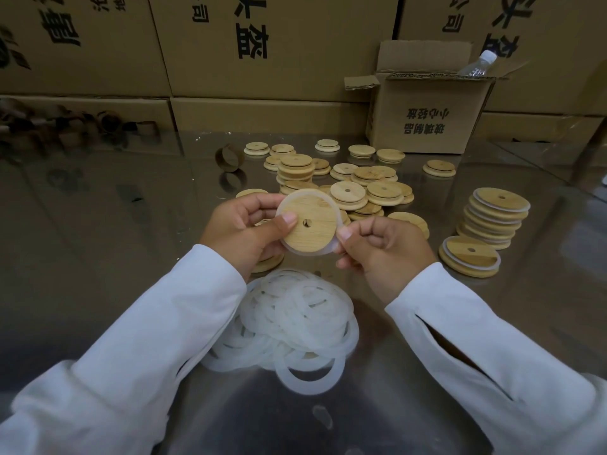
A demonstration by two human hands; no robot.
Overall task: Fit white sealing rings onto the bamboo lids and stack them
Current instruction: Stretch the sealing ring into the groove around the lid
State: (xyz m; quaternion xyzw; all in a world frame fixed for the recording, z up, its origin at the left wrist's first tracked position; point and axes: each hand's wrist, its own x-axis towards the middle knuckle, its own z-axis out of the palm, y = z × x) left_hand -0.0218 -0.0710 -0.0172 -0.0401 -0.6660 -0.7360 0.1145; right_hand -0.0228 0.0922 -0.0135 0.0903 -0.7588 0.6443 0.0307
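Observation:
I hold a round bamboo lid [312, 221] with a small centre hole above the table, a white sealing ring [297, 252] lying around its rim. My left hand [246, 231] grips the lid's left side, thumb on its face. My right hand [377, 247] pinches the ring at the lid's right edge. Below my hands lies a heap of loose white rings [295, 320]. Several bare lids [348, 178] are scattered behind. To the right stands a stack of ringed lids [496, 218], with a single ringed lid [469, 256] in front of it.
The table is shiny metal [115, 231]. Large cardboard boxes [262, 54] wall off the back. A small opened box [427, 119] with a plastic bottle [476, 65] in it stands back right. Cardboard tape cores [228, 157] sit at the back left.

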